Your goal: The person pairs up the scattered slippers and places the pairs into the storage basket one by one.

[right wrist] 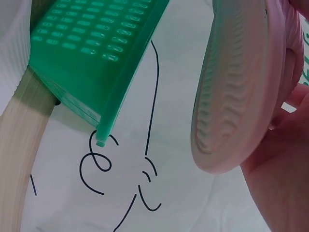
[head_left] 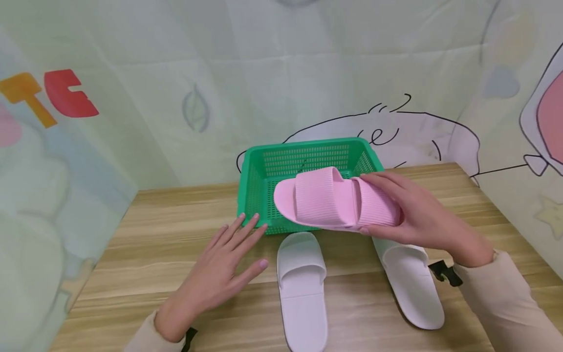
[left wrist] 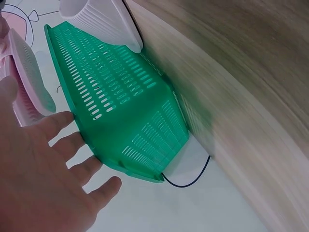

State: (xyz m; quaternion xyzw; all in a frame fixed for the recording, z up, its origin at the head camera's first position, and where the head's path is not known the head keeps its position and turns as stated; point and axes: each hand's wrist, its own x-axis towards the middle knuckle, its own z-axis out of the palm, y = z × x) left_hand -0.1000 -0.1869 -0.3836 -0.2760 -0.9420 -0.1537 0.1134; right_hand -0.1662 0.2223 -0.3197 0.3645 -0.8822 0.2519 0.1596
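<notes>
Pink slippers (head_left: 314, 195), apparently a pair fitted together with two ribbed straps showing, are held above the green basket (head_left: 252, 190). My right hand (head_left: 413, 212) grips them at their right end, thumb below and fingers over the top. In the right wrist view, the patterned sole of a pink slipper (right wrist: 231, 96) faces the camera. My left hand (head_left: 220, 266) is spread with straight fingers at the basket's front left corner and holds nothing. Its fingertips overlap the rim in the left wrist view; whether they touch it, I cannot tell.
Two white slippers lie on the wooden table (head_left: 176, 234) in front of the basket: one white slipper (head_left: 303, 303) in the middle, the other white slipper (head_left: 415, 288) to the right, partly beneath my right hand. A printed cloth (head_left: 220, 88) hangs behind the table.
</notes>
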